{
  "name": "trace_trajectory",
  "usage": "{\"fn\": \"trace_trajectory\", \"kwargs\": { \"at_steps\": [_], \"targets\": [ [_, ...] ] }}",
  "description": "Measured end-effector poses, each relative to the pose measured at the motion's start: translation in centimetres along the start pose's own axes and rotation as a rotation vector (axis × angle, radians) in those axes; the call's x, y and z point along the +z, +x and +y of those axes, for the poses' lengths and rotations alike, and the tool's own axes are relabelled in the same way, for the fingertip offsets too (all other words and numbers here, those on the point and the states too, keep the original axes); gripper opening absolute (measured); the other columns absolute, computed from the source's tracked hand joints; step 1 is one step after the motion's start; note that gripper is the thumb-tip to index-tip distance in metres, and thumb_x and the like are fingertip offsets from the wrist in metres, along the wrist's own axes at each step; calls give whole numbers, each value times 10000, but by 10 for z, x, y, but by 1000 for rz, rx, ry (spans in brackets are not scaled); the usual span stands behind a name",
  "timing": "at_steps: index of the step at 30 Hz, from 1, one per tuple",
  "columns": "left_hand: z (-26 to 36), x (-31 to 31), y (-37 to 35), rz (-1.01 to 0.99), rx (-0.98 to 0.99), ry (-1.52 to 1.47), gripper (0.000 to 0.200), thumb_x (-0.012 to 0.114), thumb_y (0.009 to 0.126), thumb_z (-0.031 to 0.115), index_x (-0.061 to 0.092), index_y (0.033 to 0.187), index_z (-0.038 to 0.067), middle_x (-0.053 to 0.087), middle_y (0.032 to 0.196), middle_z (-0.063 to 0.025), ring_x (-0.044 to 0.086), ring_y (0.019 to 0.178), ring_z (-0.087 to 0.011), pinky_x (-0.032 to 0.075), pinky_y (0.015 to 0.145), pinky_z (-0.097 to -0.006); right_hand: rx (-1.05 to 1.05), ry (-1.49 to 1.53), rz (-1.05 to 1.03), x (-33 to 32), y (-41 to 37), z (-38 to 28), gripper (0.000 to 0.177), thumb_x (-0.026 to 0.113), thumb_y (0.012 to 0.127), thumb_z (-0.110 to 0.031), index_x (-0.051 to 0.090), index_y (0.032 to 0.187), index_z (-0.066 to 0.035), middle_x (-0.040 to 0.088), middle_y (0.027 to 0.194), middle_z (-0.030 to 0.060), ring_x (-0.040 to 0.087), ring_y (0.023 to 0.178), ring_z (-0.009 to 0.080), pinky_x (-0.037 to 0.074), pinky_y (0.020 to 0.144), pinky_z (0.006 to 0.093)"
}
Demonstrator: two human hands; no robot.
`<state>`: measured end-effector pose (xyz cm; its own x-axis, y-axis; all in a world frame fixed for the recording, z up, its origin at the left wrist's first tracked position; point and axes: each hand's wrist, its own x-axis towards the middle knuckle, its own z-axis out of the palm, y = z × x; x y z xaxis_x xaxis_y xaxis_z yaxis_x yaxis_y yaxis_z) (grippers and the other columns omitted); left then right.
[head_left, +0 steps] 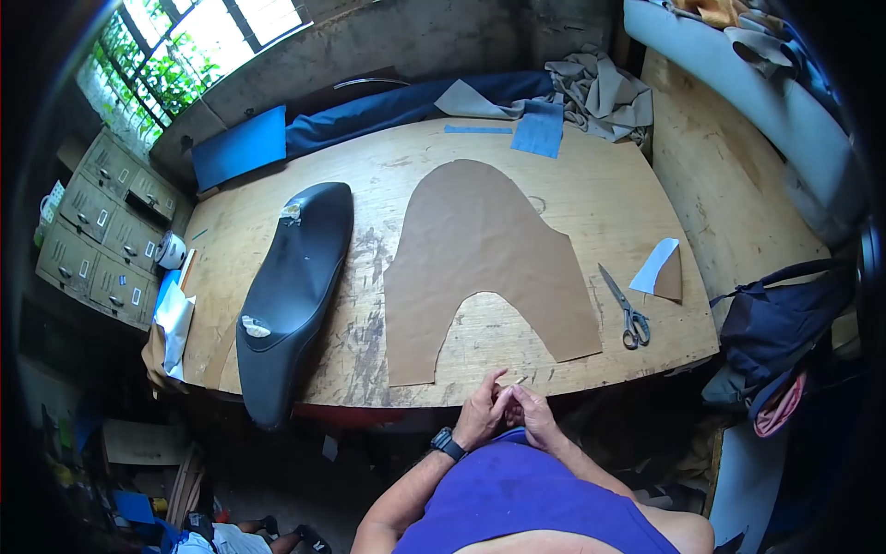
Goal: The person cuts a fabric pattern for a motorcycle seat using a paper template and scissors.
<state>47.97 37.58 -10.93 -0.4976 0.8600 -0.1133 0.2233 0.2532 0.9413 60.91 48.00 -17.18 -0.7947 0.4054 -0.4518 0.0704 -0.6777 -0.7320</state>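
My left hand (482,413), with a watch at the wrist, and my right hand (539,420) meet in front of my body at the table's near edge. Their fingers are curled together. A small pale stick (520,379) pokes out at the right fingertips; its kind is too small to tell. What the left fingers hold, if anything, is hidden. Just beyond the hands lies a flat brown cut piece of upholstery material (489,235), arched at the far end and notched at the near side. Scissors (628,314) rest to its right, closed.
A black motorcycle seat (300,268) lies left on the wooden table (369,212), its end overhanging the near edge. Brown and light-blue scraps (666,270) lie right. Blue material (406,106) and crumpled grey fabric (600,92) line the back. Another person's legs (268,535) show lower left.
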Motion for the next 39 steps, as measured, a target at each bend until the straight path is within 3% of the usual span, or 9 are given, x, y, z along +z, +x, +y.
{"fn": "trace_trajectory", "kwargs": {
  "at_steps": [5, 9, 14, 16, 24, 27, 31, 33, 39],
  "targets": [
    [14, 4, 10, -30, 85, 155, 597, 606, 1039, 157, 352, 1575, 90, 598, 744, -110, 618, 670, -171, 505, 641, -362, 17, 31, -14, -6, 10, -35, 274, 594, 1056, -308, 698, 1176, -85, 714, 964, 4, 665, 883, 90, 552, 743, 265],
    [20, 0, 19, -65, 81, 93, 666, 644, 1017, 219, 320, 1589, 107, 726, 928, -178, 722, 783, -314, 575, 738, -421, -41, -7, -60, -11, 25, -68, 227, 570, 1066, -253, 673, 1106, -55, 719, 958, 43, 690, 872, 123, 570, 782, 300],
    [-26, -22, 9, 122, 40, 153, 392, 687, 994, 187, 627, 1362, 66, 734, 1003, -116, 698, 857, -172, 569, 757, -322, -304, -467, 510, -123, 78, -130, 215, 550, 1057, -234, 642, 1092, -44, 688, 763, 67, 647, 628, 174, 543, 616, 324],
    [-56, -35, -1, 197, -135, 123, 335, 683, 993, 189, 674, 1299, 54, 735, 1040, -105, 692, 889, -160, 569, 784, -318, -409, -992, 737, -183, 78, -154, 227, 602, 1004, -237, 651, 1067, -24, 710, 817, 118, 707, 754, 236, 544, 686, 391],
    [-116, -86, -25, 548, -167, 405, 262, 685, 934, 141, 698, 1167, 23, 679, 1125, -156, 663, 1056, -313, 528, 920, -420, -382, -1287, 1141, -314, 85, -200, 218, 640, 949, -223, 693, 1102, -77, 699, 1010, 175, 664, 980, 375, 514, 851, 474],
    [-132, -100, -11, 693, -136, 652, 317, 721, 911, 171, 681, 1200, 47, 654, 1144, -139, 621, 1101, -329, 480, 981, -450, -333, -1449, 1143, -317, 82, -198, 219, 664, 934, -229, 700, 1109, -101, 657, 1114, 184, 606, 1101, 383, 478, 939, 484],
    [-137, -111, 10, 759, -245, 851, 326, 744, 902, 203, 673, 1185, 57, 640, 1117, -126, 604, 1092, -328, 462, 979, -466, -722, -1598, 1191, -271, 62, -180, 328, 699, 885, -183, 647, 1182, -53, 606, 1148, 177, 538, 1171, 385, 444, 990, 508],
    [-154, -127, 10, 677, -237, 733, 200, 714, 917, 197, 670, 1060, 64, 650, 1042, -128, 621, 1014, -342, 480, 899, -477, -448, -1508, 936, -242, 40, -159, 392, 712, 865, -157, 604, 1220, -29, 592, 1183, 182, 525, 1189, 387, 438, 1009, 495],
    [-172, -169, -19, 584, -394, 946, 120, 670, 932, 182, 657, 953, 64, 657, 973, -140, 631, 948, -354, 477, 834, -490, -561, -1506, 836, -220, 6, -127, 384, 698, 864, -133, 579, 1217, -38, 574, 1181, 192, 542, 1158, 410, 450, 1001, 506]
  ]
}}
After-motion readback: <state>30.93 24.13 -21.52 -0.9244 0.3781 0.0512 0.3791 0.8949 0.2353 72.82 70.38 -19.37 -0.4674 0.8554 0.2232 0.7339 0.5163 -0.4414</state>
